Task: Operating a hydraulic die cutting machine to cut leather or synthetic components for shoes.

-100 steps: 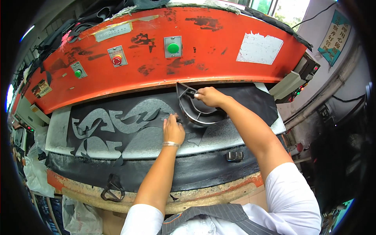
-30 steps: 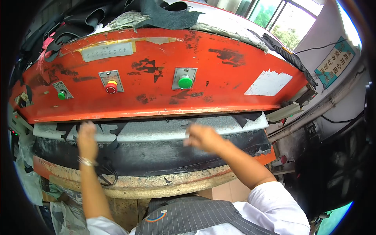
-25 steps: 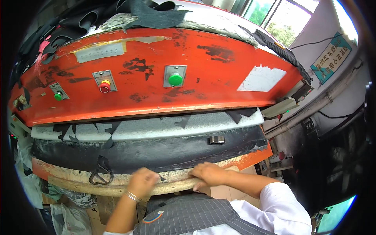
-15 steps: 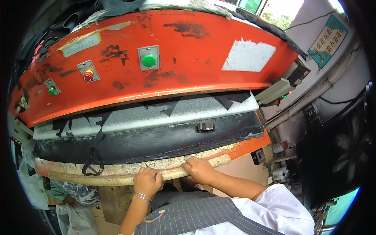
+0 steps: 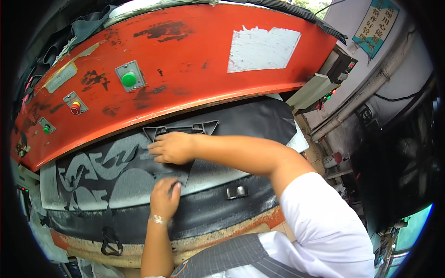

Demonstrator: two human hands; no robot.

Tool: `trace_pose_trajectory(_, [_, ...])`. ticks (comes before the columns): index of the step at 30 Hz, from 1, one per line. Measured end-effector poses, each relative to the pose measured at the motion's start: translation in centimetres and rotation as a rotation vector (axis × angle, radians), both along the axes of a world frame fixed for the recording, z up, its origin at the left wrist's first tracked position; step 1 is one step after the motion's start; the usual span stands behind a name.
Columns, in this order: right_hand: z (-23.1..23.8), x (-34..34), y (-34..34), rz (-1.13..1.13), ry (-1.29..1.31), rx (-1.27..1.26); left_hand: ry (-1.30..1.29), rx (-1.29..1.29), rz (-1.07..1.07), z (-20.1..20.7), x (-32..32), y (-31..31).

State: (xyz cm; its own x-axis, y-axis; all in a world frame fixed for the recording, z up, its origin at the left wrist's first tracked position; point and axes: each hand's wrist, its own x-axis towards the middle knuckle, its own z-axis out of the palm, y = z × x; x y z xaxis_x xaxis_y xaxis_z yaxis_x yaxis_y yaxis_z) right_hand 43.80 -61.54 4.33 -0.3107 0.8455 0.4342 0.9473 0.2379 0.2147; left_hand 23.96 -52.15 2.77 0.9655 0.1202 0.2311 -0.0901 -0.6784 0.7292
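Observation:
A dark sheet (image 5: pixel 259 121) lies on a pale cutting board (image 5: pixel 127 187); its left part is full of curved cut-out openings. My right hand (image 5: pixel 172 147) reaches across the sheet, fingers stretched to the left and a little apart, over the cut area. Just beyond it lies a dark metal cutting die (image 5: pixel 206 127), partly hidden by my hand and forearm. Closer to me, my left hand (image 5: pixel 165 197) is at the torn near edge of the sheet, thumb apart from the loosely bent fingers. I see nothing clearly held in either hand.
An orange press beam (image 5: pixel 194 69) with buttons spans the far side, above the board. On the black near ledge (image 5: pixel 194 220) sits a small metal die (image 5: pixel 237 192). A black looped die (image 5: pixel 111 242) lies at the front left, near the pale rounded front bar (image 5: pixel 134 262).
Both hands have left the front bar and moved forward over the board. The board and dark sheet now show much further out from under the beam, with the cutting die on top.

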Motion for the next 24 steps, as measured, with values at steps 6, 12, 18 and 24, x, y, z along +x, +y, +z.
trace_pose_trajectory(6, [-1.1, 3.0, 5.8, 0.318, -0.121, -0.380, -0.134, 0.285, 0.132, -4.4, 2.4, -1.3])
trace_pose_trajectory(12, [9.6, 4.9, -0.8, 0.189, -0.274, -0.016, -0.130, 0.272, 0.163, -4.4, 2.0, -1.3])
trace_pose_trajectory(18, [11.3, 10.2, -14.3, -0.803, 0.144, -0.181, -0.069, 0.072, 0.162, -3.8, 4.0, -0.1])
trace_pose_trajectory(24, [-0.4, 7.3, -17.7, -1.080, 0.879, 0.031, -0.009, 0.146, 0.179, -3.1, 8.7, 2.3])
